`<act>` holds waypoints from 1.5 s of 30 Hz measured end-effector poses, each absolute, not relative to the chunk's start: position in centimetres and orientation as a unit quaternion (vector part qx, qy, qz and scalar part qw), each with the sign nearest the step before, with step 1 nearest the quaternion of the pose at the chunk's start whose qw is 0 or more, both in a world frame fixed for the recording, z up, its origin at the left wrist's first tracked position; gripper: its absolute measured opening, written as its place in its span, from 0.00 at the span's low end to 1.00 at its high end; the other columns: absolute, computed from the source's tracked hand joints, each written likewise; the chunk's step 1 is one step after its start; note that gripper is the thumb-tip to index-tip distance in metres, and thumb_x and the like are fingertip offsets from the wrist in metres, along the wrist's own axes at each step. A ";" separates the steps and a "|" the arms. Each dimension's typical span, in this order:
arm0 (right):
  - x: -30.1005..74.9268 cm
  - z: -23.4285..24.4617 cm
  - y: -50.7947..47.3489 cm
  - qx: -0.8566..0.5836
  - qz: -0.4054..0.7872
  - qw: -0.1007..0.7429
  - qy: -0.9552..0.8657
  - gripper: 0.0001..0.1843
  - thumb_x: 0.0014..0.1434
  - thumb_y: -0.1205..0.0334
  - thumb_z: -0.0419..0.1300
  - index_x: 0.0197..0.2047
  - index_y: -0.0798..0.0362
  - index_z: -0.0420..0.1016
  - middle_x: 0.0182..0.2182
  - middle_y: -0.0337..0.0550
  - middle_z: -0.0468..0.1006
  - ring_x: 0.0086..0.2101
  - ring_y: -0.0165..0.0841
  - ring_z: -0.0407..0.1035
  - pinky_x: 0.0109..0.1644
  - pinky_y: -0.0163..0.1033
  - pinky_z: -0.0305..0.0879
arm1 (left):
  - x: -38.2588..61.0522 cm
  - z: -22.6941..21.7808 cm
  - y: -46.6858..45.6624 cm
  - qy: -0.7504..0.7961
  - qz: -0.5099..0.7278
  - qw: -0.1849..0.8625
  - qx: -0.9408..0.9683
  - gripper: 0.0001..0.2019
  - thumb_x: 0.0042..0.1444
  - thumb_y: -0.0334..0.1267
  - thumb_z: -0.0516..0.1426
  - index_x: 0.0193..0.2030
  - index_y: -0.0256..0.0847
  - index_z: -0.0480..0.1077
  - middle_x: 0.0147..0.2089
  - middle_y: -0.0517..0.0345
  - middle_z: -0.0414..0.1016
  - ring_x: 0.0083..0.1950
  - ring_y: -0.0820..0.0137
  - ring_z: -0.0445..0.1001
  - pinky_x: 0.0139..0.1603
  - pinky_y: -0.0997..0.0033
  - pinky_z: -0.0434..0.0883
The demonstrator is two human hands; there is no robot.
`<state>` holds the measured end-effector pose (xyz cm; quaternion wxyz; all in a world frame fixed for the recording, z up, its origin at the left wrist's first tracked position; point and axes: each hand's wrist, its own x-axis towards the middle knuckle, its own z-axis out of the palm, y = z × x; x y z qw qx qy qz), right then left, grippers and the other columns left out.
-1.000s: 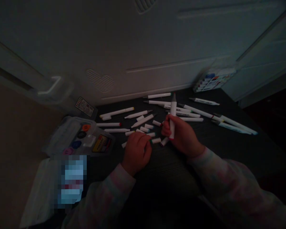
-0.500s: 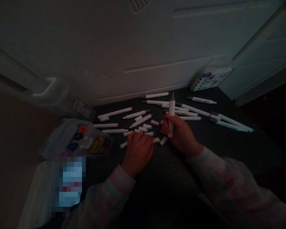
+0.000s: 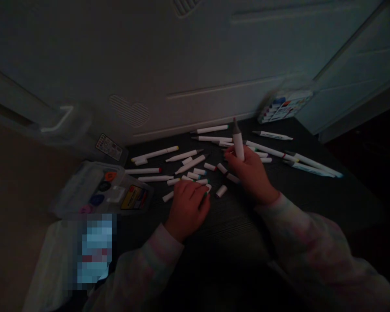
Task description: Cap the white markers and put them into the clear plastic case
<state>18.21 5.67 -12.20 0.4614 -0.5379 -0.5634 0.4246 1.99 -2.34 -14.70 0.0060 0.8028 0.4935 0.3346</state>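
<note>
The scene is very dim. My right hand is closed around a white marker, held upright with its dark tip pointing up. My left hand rests on the dark floor with fingers curled over a small white cap with a green end. Several loose white caps lie between my hands. Several white markers are scattered beyond them.
A clear plastic case with coloured dots and a label lies at the left. A second marker box leans against the white door at the back right. More markers lie at the right. A blurred patch sits at lower left.
My right hand has lifted the marker slightly up and to the right, tilting it. My left hand has curled its fingers over the green-ended cap. The camera shifted a little.
</note>
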 end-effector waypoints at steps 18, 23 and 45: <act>19.1 -12.7 6.0 -0.592 0.198 0.112 -0.773 0.12 0.54 0.53 0.52 0.35 0.54 0.67 0.30 0.44 0.73 0.29 0.34 0.66 0.29 0.35 0.53 | 2.1 -14.8 -2.4 0.498 0.371 -0.005 0.784 0.08 0.50 0.30 0.55 0.36 0.39 0.60 0.34 0.56 0.68 0.38 0.67 0.65 0.41 0.63 0.66; 19.1 -12.7 6.2 -0.601 0.213 0.144 -0.757 0.10 0.53 0.56 0.53 0.34 0.55 0.67 0.26 0.42 0.71 0.27 0.33 0.64 0.28 0.36 0.52 | 2.0 -14.9 -2.5 0.496 0.374 -0.008 0.783 0.09 0.49 0.30 0.55 0.37 0.38 0.60 0.34 0.55 0.68 0.38 0.67 0.65 0.41 0.63 0.66; 18.6 -10.3 5.2 -0.365 0.785 0.398 -0.301 0.04 0.49 0.67 0.55 0.29 0.55 0.62 0.17 0.28 0.60 0.12 0.16 0.42 0.17 0.27 0.42 | 2.0 -14.9 -2.5 0.492 0.394 -0.039 0.776 0.11 0.48 0.29 0.55 0.39 0.39 0.60 0.34 0.55 0.69 0.38 0.68 0.66 0.40 0.63 0.67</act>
